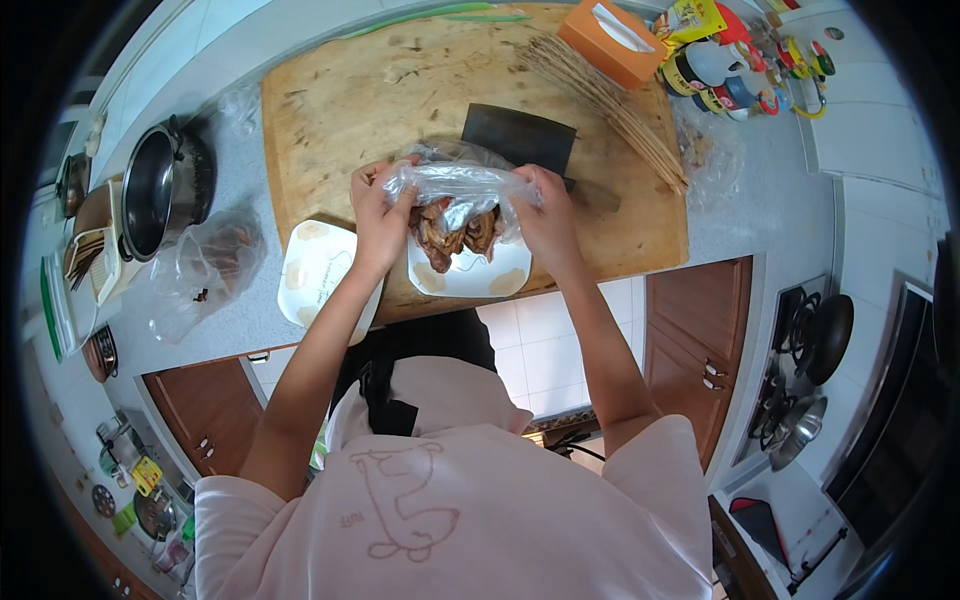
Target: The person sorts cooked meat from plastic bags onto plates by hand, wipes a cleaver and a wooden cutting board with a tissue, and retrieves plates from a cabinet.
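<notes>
Both my hands hold the gathered rim of a clear plastic bag (465,180) over the front of a wooden cutting board (352,97). My left hand (379,214) pinches its left side and my right hand (546,214) its right side. Brown cooked meat pieces (442,236) show below the rim; I cannot tell how much of them is still inside the bag. Beneath them is a square white plate (469,279) with tan spots. Another such plate (319,266) sits partly under my left forearm. Behind the bag a dark cleaver blade (521,139) lies flat.
A bundle of thin wooden skewers (615,112) lies on the board's right, near an orange tissue box (613,45). Sauce bottles (709,67) stand at the back right. On the left counter are a dark pot (150,191) and a plastic bag with contents (217,259).
</notes>
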Demonstrator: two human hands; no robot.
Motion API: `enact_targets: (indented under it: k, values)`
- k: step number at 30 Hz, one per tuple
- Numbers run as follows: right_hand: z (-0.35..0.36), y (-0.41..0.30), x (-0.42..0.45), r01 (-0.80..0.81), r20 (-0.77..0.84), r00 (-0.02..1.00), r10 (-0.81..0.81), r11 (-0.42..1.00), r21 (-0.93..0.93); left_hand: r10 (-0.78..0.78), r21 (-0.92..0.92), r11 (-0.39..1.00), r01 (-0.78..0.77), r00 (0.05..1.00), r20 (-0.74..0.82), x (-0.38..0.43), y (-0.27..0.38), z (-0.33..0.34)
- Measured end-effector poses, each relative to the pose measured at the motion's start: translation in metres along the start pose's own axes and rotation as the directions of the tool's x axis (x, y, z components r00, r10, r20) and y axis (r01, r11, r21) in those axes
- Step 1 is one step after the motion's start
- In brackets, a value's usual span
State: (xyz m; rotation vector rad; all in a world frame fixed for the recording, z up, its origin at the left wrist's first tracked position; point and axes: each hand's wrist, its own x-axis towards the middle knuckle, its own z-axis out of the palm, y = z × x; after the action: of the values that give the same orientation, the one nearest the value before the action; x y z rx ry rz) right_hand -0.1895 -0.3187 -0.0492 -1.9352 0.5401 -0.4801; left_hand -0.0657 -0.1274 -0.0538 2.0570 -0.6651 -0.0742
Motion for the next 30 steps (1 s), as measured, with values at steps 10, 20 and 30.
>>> enact_targets:
  k: [10,20,30]
  values:
    - [0.004,-0.022,-0.001,-0.324,0.175,0.946,0.274,0.844,0.427,-0.553,-0.772,0.321,0.549,0.77,0.318,-0.012,0.043,0.002]
    - [-0.015,0.005,0.017,-0.533,0.244,0.846,0.474,0.728,0.432,-0.3,-0.596,0.55,0.585,0.804,0.513,0.017,0.019,-0.005]
    - [-0.024,-0.004,0.031,-0.393,0.421,0.875,0.238,0.859,0.33,-0.186,-0.419,0.741,0.524,0.761,0.621,0.042,-0.018,-0.021]
